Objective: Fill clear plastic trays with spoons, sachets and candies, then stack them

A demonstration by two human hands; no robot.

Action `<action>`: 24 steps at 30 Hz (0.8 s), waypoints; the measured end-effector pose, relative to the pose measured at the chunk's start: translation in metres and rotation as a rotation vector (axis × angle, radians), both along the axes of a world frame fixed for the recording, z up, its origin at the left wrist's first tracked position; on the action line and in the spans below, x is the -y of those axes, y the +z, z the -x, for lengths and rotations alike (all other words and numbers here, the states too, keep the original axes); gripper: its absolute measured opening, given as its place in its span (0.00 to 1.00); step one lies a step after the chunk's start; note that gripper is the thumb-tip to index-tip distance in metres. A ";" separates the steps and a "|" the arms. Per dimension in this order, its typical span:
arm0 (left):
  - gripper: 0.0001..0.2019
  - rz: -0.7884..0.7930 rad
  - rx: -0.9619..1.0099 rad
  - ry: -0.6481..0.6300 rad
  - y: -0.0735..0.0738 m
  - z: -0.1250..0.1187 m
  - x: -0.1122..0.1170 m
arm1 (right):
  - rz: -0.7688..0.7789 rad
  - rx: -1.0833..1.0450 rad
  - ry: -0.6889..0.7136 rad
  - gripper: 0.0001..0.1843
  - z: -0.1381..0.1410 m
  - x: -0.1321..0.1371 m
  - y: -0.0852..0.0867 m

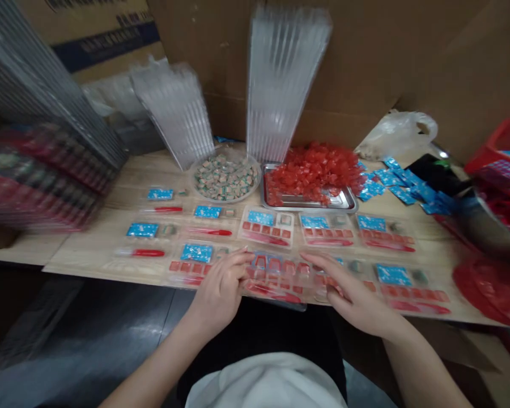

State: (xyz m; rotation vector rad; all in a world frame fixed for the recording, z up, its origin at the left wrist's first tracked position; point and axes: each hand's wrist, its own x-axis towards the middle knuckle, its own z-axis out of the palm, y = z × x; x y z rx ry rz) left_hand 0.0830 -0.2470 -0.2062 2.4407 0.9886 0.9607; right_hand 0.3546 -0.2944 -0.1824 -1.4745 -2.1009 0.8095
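In the head view, a clear strip of red-trimmed pieces [274, 264] lies between my hands, above a clear plastic tray [297, 306] at the table's front edge. My left hand [223, 286] has its fingers closed together at the strip's left end; the thumb is mostly hidden. Opposite it, my right hand [357, 294] reaches in with the index finger stretched to the right end and the thumb apart. A red pen [274, 292] lies low in the tray. Filled trays with a blue packet [393, 275] and red squares stand on both sides. Motion blurs details.
A round dish of small cubes [226, 178] stands behind, beside a metal tray [340, 199] heaped with red pieces [314, 170]. Tall stacks of clear trays [284, 79] rise at the back. Loose blue packets [402, 184] and red baskets [488, 289] are at right.
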 end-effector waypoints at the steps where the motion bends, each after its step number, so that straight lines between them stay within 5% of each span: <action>1: 0.06 0.037 0.031 0.042 0.006 -0.002 -0.001 | 0.015 -0.024 0.021 0.36 0.003 0.001 0.000; 6: 0.03 0.290 0.225 0.236 0.018 0.000 0.007 | 0.026 -0.205 -0.135 0.19 0.021 -0.011 -0.007; 11: 0.14 0.617 0.537 0.330 0.018 0.029 0.007 | 0.224 -0.432 -0.186 0.14 0.057 -0.040 0.000; 15: 0.17 0.673 0.520 0.517 0.016 0.061 -0.038 | 0.375 -0.613 -0.197 0.16 0.101 -0.088 -0.003; 18: 0.19 0.661 0.307 0.632 0.004 0.081 -0.083 | 0.403 -0.507 -0.259 0.17 0.129 -0.127 -0.021; 24: 0.17 0.528 0.091 0.700 -0.019 0.094 -0.126 | 0.091 -0.168 -0.351 0.24 0.144 -0.151 -0.044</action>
